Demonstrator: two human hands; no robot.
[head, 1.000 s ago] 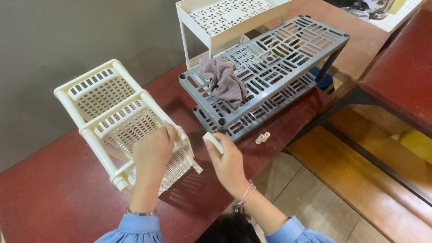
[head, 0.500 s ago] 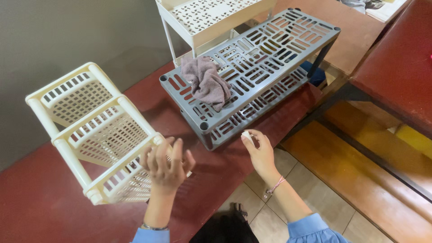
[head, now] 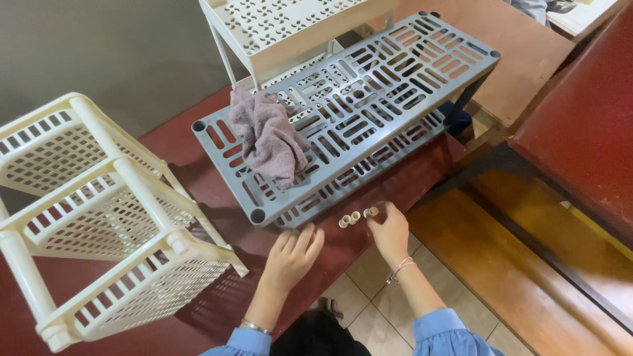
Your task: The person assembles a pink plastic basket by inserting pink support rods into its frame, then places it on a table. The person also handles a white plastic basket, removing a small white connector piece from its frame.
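1. The desk (head: 217, 198) is a dark red surface that carries everything and runs from lower left to upper right; tiled floor shows below its near edge.
2. A grey two-tier slatted rack (head: 395, 79) stands across the middle of the desk, its long axis slanting from lower left to upper right. A crumpled mauve cloth (head: 269, 137) lies on its top shelf near the left end.
3. A cream lattice rack (head: 99, 217) lies tipped on its side at the left, well apart from both hands. Another cream shelf unit (head: 290, 26) stands upright behind the grey rack.
4. The left hand (head: 290, 257) rests palm down on the desk, fingers spread wide and holding nothing, just in front of the grey rack's near corner.
5. The right hand (head: 390, 232) reaches forward from a blue sleeve, wrist low, its fingertips narrowed onto the rightmost of the small cream tube pieces (head: 356, 216); how firm the pinch is cannot be told.
6. Those tube pieces lie in a short row on the desk, touching one another, just before the lower shelf edge of the grey rack. The row runs left to right between the two hands, up and to the right of the left hand. The right hand is the nearer, already in contact.
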